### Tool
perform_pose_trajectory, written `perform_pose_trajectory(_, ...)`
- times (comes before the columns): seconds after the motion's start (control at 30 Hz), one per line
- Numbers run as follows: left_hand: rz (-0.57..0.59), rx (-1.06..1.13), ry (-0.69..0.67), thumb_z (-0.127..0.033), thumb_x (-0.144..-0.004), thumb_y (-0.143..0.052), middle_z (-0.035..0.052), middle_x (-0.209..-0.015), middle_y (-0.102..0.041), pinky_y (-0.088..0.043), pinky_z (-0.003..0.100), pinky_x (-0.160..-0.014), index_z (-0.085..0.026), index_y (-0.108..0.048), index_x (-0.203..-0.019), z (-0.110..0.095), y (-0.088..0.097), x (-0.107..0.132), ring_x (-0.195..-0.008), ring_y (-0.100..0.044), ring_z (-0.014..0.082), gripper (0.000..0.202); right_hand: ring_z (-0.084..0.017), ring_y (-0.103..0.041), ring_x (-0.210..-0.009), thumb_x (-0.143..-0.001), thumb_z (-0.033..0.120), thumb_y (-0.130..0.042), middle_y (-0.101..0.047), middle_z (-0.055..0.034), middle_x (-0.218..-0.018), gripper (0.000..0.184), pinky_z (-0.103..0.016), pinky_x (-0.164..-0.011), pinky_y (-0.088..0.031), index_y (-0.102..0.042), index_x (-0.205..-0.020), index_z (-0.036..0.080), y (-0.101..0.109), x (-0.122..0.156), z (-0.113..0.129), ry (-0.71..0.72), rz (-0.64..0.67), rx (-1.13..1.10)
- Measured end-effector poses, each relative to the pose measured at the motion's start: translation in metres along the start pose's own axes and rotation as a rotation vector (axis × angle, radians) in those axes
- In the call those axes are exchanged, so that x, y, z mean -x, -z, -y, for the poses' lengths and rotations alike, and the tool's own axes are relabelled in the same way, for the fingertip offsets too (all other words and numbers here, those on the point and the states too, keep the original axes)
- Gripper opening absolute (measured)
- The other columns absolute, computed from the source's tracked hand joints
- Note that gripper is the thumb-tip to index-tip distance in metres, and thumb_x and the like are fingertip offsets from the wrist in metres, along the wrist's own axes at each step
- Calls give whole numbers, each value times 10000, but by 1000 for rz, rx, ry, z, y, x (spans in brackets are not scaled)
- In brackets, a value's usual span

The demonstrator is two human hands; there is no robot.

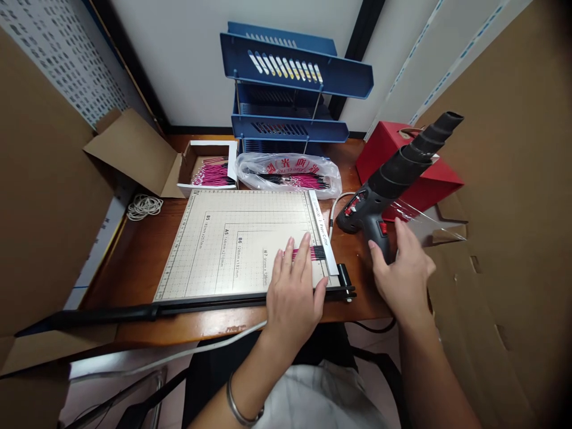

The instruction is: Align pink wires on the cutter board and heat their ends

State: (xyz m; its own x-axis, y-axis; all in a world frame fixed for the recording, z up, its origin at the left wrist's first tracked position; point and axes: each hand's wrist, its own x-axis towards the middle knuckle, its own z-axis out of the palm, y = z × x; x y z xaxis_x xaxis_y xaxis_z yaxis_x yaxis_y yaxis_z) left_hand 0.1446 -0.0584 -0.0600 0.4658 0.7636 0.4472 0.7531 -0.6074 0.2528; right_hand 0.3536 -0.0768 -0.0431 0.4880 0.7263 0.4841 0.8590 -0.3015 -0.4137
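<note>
My left hand [295, 286] lies flat with fingers stretched over a small bunch of thin pink-and-black wires [317, 252] on the paper cutter [214, 250]. Part of the bunch is hidden under the fingers. To the right, my right hand [404, 268] is half spread beside the handle of a black heat gun [388, 173], with the thumb close to the grip; whether it touches is unclear. The heat gun rests on its rear end, nozzle tilted up and to the right, its red switch facing me. The cutter's long black arm lies along the front edge.
Behind the cutter are a cardboard box [185, 170] of pink-and-black wires and a clear plastic bag [288, 176] with more. A blue tray rack [290, 128] stands behind. A red box [411, 190], coiled white cable [145, 207] and cardboard walls [504, 196] surround the desk.
</note>
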Motion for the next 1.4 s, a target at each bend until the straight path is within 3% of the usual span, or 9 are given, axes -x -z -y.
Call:
perform_pose_trajectory(0.2,-124,-65,94,-360,-1036,-501,181,-1594,-447,-249,590,-1256,-77,-442,-1508,48,27,7,-1488,-425,327,553,-307,-518,-1379,-974,287,-449,-555,-177,-1482,552,-543,-1169,-412,-481,-1510,159,-12,0,-20,100,97,-116)
perform_pose_trajectory(0.47,4,-117,84,-389,-1043,-456,154,-1517,-553,-305,614,-1223,-119,-528,-1462,73,25,12,-1429,-505,340,504,-355,-519,-1352,-951,384,-535,-539,-196,-1464,509,-602,-1143,-412,-577,-1406,159,-6,-4,4,60,-12,-201)
perform_pose_trajectory(0.53,13,-135,85,-394,-1042,-451,157,-1519,-550,-324,607,-1216,-116,-534,-1460,72,24,12,-1427,-507,341,509,-300,-659,-1102,-939,510,-577,-639,-173,-1313,486,-531,-1011,-533,-640,-1294,183,-3,-11,22,-111,-70,-493)
perform_pose_trajectory(0.73,53,-166,79,-401,-1042,-446,136,-1533,-537,-392,551,-1185,-139,-531,-1472,73,27,12,-1444,-490,319,511,-191,-665,-913,-945,782,-311,-625,-166,-1367,790,-266,-553,-561,-600,-1355,171,-8,-62,49,-536,620,-1839)
perform_pose_trajectory(0.87,65,-165,107,-388,-1038,-449,132,-1530,-542,-393,546,-1184,-118,-549,-1447,71,29,11,-1443,-490,316,500,-181,-675,-911,-882,515,-675,-559,-167,-1434,900,-266,-534,-575,-250,-1619,221,-28,-92,41,-1041,624,-2953)
perform_pose_trajectory(0.93,55,-151,131,-376,-1027,-462,128,-1512,-566,-396,542,-1182,-121,-575,-1417,69,29,10,-1429,-507,312,479,-200,-683,-899,-801,456,-786,-557,-145,-1441,997,-309,-553,-598,-250,-1620,265,-36,-100,39,-1231,486,-3188)
perform_pose_trajectory(1.03,26,-129,164,-363,-1011,-479,124,-1481,-600,-390,536,-1183,-143,-607,-1375,68,27,9,-1405,-530,306,444,-170,-666,-764,-863,542,-695,-656,-131,-1287,865,-287,-484,-570,-335,-1581,220,-39,-99,47,-1141,326,-3004)
perform_pose_trajectory(1.23,62,-64,249,-343,-987,-493,109,-1482,-599,-358,525,-1198,-179,-594,-1381,66,29,3,-1406,-516,302,439,-74,-501,-531,-784,720,-659,-706,-37,-888,567,-156,-328,-344,-678,-1036,212,-15,-62,80,-650,477,-2054)
perform_pose_trajectory(1.4,106,-23,386,-354,-938,-577,108,-1482,-591,-360,557,-1182,-196,-617,-1342,62,31,-12,-1418,-486,334,435,-37,-383,-385,-664,494,-827,-642,46,-668,339,-172,-310,-318,-666,-799,229,16,-41,94,-527,314,-1837)
